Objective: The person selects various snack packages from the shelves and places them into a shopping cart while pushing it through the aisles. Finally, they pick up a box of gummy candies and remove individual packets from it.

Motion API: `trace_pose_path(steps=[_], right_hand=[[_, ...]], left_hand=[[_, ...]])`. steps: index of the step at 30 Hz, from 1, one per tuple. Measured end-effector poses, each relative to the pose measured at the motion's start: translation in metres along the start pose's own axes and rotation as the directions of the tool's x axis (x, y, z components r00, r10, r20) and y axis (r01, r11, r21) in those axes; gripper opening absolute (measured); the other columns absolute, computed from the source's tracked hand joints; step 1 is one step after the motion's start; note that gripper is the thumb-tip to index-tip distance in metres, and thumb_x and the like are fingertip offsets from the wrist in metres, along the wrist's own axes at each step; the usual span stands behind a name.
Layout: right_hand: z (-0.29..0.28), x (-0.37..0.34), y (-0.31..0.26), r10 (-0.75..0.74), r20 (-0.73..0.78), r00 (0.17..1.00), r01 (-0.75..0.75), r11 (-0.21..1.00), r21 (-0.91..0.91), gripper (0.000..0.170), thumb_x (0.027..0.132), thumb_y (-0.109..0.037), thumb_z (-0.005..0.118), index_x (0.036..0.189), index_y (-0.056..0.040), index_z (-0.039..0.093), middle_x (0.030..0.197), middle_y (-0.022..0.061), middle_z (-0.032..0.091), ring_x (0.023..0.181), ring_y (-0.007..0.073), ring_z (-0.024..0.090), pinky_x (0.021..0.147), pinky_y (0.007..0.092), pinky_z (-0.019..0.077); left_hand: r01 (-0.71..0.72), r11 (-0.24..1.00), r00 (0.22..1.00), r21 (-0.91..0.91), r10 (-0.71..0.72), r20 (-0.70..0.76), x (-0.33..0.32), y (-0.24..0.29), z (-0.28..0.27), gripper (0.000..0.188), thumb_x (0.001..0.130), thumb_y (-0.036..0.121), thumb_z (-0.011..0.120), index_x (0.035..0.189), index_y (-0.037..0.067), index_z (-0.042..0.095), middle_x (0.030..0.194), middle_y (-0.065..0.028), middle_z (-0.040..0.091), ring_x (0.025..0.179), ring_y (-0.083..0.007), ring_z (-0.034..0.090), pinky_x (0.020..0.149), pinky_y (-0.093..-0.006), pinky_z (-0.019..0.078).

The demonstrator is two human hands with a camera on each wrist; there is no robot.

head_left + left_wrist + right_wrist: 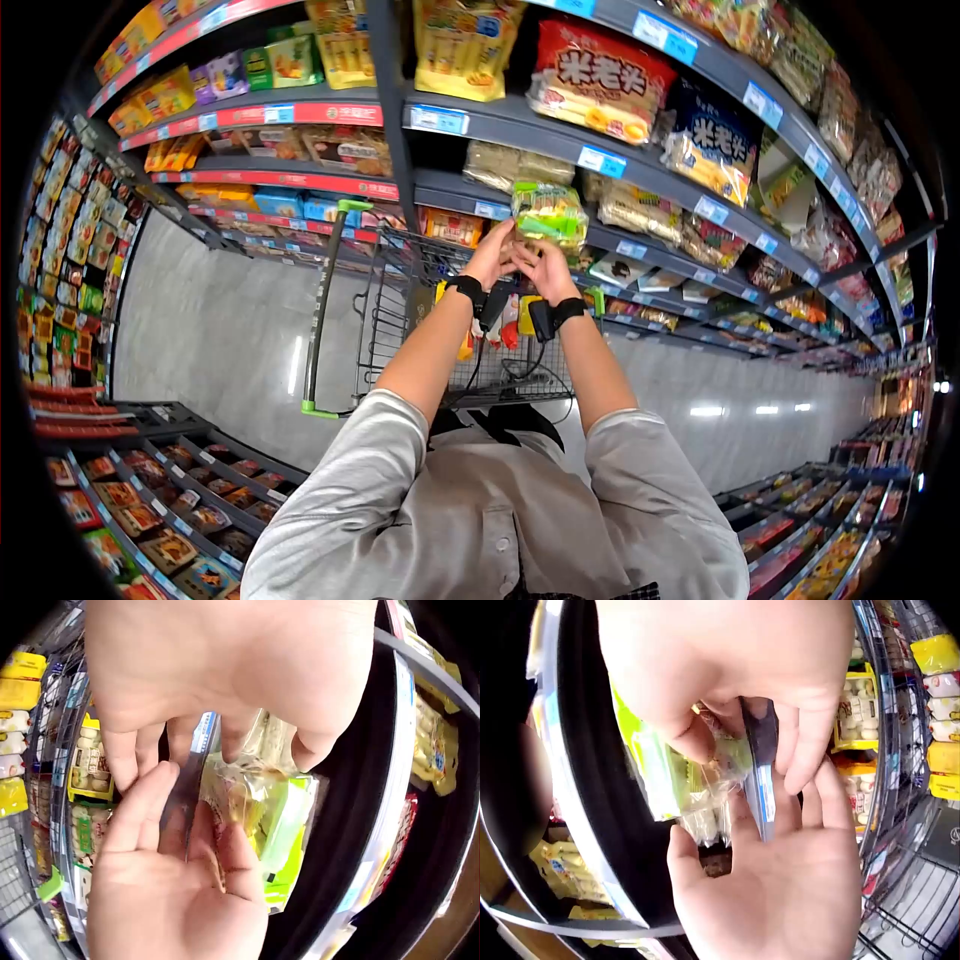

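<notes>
Between both hands, in front of the shelf, is a clear and green plastic snack bag (550, 212). My left hand (487, 258) pinches the see-through end of the bag between thumb and fingers, seen from above in the left wrist view. My right hand (545, 272) pinches the bag's near edge close beside it. In the right wrist view, the right thumb lies against the clear film of the bag (649, 761). Fingers of the two hands overlap, hiding part of the bag's near end. Inside the film, the contents are blurred.
A wire shopping cart (370, 345) with a green-ended handle (322, 310) stands below my arms, holding yellow and red packets (510, 325). Ahead, shelves carry a red snack bag (600, 80), a dark blue bag (708, 145) and several yellow bags. Grey floor (215, 310) stretches left and right.
</notes>
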State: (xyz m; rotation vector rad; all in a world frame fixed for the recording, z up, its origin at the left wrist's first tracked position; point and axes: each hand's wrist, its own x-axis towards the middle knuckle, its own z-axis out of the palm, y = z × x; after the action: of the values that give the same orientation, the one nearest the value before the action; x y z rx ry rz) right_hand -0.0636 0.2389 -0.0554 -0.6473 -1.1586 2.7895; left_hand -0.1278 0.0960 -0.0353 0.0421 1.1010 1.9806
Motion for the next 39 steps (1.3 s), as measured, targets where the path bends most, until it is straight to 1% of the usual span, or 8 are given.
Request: trace_pose_path(steps=[11, 19, 26, 30, 33, 36, 37, 39], right_hand=[[-0.065, -0.028, -0.009, 0.043, -0.025, 0.999, -0.046, 0.626, -0.779, 0.035, 0.096, -0.02, 0.059, 0.128, -0.0064, 0.058, 0.117, 0.0049, 0.065, 0.101, 0.0162, 0.064, 0.083, 0.0299, 0.0522], [-0.244, -0.197, -0.039, 0.166, -0.17, 0.971, -0.202, 0.954, -0.223, 0.045, 0.1, -0.027, 0.052, 0.141, -0.0093, 0.048, 0.126, 0.0084, 0.064, 0.112, 0.0193, 0.063, 0.094, 0.0327, 0.049], [-0.577, -0.612, 0.141, 0.038, -0.759, 0.65, -0.575, 0.678, -0.458, 0.04, 0.091, -0.05, 0.059, 0.101, -0.0111, 0.064, 0.073, 0.0049, 0.065, 0.065, 0.0212, 0.061, 0.058, 0.0378, 0.0488], [-0.523, -0.712, 0.094, 0.389, -0.877, 0.28, -0.502, 0.838, 0.212, 0.035, 0.09, -0.049, 0.059, 0.082, -0.0148, 0.061, 0.07, 0.0029, 0.06, 0.064, 0.0205, 0.06, 0.053, 0.0387, 0.0456], [-0.546, -0.758, 0.046, 0.074, -0.9, 0.43, -0.596, 0.772, -0.221, 0.027, 0.087, -0.04, 0.062, 0.077, -0.0148, 0.062, 0.073, 0.0032, 0.062, 0.067, 0.0208, 0.061, 0.055, 0.0373, 0.0464], [-0.581, -0.739, -0.031, -0.471, -0.623, 0.625, -0.619, 0.188, -0.763, 0.021, 0.087, -0.031, 0.062, 0.075, -0.0142, 0.064, 0.075, 0.0055, 0.065, 0.066, 0.0225, 0.062, 0.054, 0.0351, 0.0478], [-0.554, -0.681, -0.055, -0.355, -0.904, 0.237, -0.195, 0.894, -0.403, 0.025, 0.093, -0.031, 0.061, 0.08, -0.0109, 0.064, 0.068, 0.0027, 0.061, 0.056, 0.016, 0.055, 0.051, 0.0292, 0.0438], [-0.527, -0.609, -0.119, -0.401, -0.811, 0.426, -0.139, 0.857, -0.496, 0.024, 0.099, -0.031, 0.059, 0.096, -0.0073, 0.065, 0.077, 0.0016, 0.062, 0.061, 0.0099, 0.053, 0.051, 0.0227, 0.0395]], left_hand=[[0.186, 0.976, 0.976, 0.116, -0.197, 0.091, 0.024, 0.003, 0.024, 0.056, 0.093, 0.042, 0.064, 0.138, 0.013, 0.048, 0.133, -0.0053, 0.054, 0.118, -0.0202, 0.055, 0.097, -0.0391, 0.0483], [0.094, 0.993, 0.985, 0.073, -0.081, -0.154, -0.1, -0.003, -0.03, 0.058, 0.094, 0.017, 0.059, 0.147, 0.01, 0.036, 0.142, -0.0101, 0.05, 0.131, -0.0253, 0.049, 0.105, -0.0462, 0.0442], [0.051, 0.997, 0.781, 0.063, 0.0, -0.625, -0.305, -0.048, -0.107, 0.054, 0.091, 0.028, 0.064, 0.139, 0.011, 0.047, 0.136, -0.0045, 0.054, 0.125, -0.0216, 0.052, 0.101, -0.0415, 0.0452], [-0.101, 0.986, 0.673, -0.13, -0.028, -0.739, -0.4, -0.093, -0.137, 0.051, 0.091, 0.026, 0.063, 0.137, 0.009, 0.049, 0.134, -0.0053, 0.057, 0.124, -0.0209, 0.053, 0.101, -0.0372, 0.0446], [0.385, 0.713, 0.713, 0.586, 0.174, -0.679, -0.524, -0.149, -0.243, 0.055, 0.087, 0.028, 0.062, 0.136, 0.006, 0.05, 0.133, -0.0097, 0.057, 0.121, -0.03, 0.056, 0.1, -0.0422, 0.0442], [0.089, 0.996, 0.558, 0.031, -0.025, -0.83, -0.557, -0.116, -0.238, 0.053, 0.082, 0.027, 0.063, 0.129, 0.006, 0.054, 0.12, -0.0112, 0.063, 0.105, -0.0305, 0.063, 0.086, -0.0382, 0.051], [0.059, 0.997, 0.502, -0.057, -0.079, -0.861, -0.575, -0.112, -0.257, 0.052, 0.08, 0.027, 0.063, 0.127, 0.006, 0.055, 0.116, -0.0112, 0.064, 0.099, -0.0303, 0.065, 0.077, -0.0381, 0.0539], [0.028, 0.999, 0.372, -0.045, -0.052, -0.927, -0.588, -0.091, -0.266, 0.052, 0.079, 0.031, 0.066, 0.124, 0.006, 0.056, 0.109, -0.0084, 0.064, 0.08, -0.0283, 0.063, 0.052, -0.0384, 0.0504]])
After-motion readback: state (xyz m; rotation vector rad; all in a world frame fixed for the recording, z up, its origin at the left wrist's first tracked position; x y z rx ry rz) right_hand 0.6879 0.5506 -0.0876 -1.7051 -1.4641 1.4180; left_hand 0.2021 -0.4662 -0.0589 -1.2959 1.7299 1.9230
